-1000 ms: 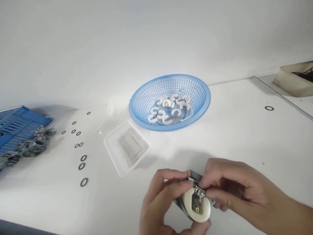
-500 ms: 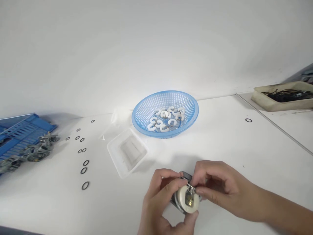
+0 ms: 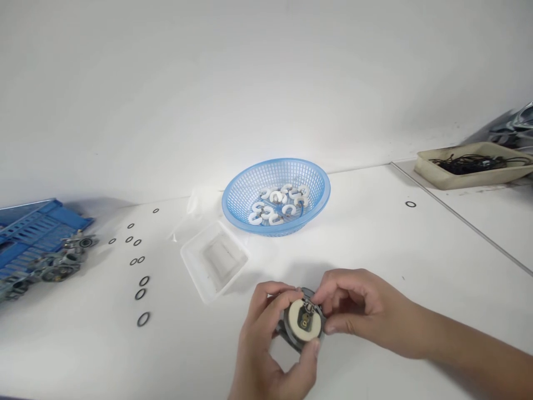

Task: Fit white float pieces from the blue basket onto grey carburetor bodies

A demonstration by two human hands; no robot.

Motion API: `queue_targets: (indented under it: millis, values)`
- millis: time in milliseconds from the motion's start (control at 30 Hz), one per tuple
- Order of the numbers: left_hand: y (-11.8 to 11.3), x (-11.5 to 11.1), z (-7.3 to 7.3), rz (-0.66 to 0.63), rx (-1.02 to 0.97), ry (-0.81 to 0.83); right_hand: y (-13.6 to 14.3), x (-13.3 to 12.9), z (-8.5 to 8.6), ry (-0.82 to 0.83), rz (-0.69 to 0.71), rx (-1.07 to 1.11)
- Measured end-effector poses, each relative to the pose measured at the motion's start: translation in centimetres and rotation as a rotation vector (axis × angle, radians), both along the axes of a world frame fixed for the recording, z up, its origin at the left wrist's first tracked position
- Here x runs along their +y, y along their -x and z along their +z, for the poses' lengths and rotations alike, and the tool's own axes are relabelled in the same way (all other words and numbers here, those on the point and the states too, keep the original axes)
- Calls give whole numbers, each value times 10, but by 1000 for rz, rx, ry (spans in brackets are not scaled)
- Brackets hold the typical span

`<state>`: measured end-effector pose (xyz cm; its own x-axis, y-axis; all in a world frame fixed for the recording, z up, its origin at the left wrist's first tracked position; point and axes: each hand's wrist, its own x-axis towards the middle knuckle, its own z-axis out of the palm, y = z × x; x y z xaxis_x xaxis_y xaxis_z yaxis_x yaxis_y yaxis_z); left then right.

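Observation:
My left hand (image 3: 266, 339) is wrapped round a grey metal carburetor (image 3: 284, 333), fingers at its top edge and thumb at its lower edge. A cream-white ring-shaped float (image 3: 296, 321) sits in the carburetor's open face, with brass parts in its middle and a small metal hinge at its upper side. My right hand (image 3: 358, 308) is closed at the carburetor's right edge, its index fingertip by the hinge and its thumb lower on the rim. Whether a small pin is between those fingertips is hidden.
A blue basket (image 3: 233, 215) holds several white floats. Left of it lie a white plastic tray (image 3: 195, 278), several black rubber rings (image 3: 140, 294) and carburetors (image 3: 62, 266) by a blue crate (image 3: 45, 228). A cream bin (image 3: 466, 180) with black cables stands at right.
The carburetor has turned more face-up and shifted slightly left with both hands. My right fingertips have moved from a pinch over the float's hinge to the carburetor's right edge.

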<state>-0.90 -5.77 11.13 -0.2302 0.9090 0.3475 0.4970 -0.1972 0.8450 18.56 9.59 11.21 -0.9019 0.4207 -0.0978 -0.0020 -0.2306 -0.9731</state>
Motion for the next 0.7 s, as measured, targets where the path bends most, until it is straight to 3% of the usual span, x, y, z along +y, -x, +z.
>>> queue_targets:
  millis: [433,700]
  values:
    - [6,1,2,-82,121,0,-2,-2,-1,7,-10,-22]
    - [10,0,0,-95,101,-27,-3,3,-2,-133,1,-26]
